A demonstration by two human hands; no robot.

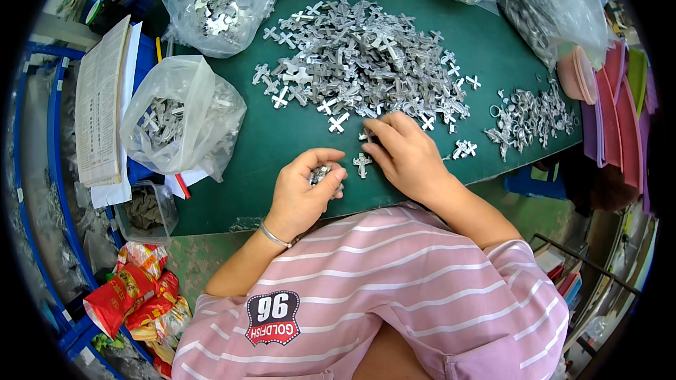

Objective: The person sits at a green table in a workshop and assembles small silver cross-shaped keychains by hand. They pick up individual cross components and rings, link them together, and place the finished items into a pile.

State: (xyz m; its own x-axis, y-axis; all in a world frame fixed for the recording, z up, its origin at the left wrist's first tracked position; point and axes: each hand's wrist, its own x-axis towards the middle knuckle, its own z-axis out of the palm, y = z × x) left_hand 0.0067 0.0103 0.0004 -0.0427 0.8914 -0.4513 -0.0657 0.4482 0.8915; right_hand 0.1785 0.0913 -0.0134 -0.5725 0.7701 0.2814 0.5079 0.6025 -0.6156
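My left hand (pixel 299 193) is curled around several small silver metal crosses (pixel 321 174), partly hidden by the fingers and thumb. Just right of it, my right hand (pixel 410 158) has its thumb and forefinger closed on a single metal cross (pixel 365 135) at the near edge of a big heap of crosses (pixel 359 56). One loose cross (pixel 362 165) lies on the green table (pixel 239 200) between the two hands. A further small cluster of crosses (pixel 464 149) sits to the right of my right hand.
Ring-like metal parts (pixel 528 121) lie at the right. Clear plastic bags of parts stand around the heap, one bag (pixel 172 123) open at the left beside a paper sheet (pixel 100 109). Plastic bins (pixel 620 112) line the right edge; a small tub (pixel 146 211) is at the near left.
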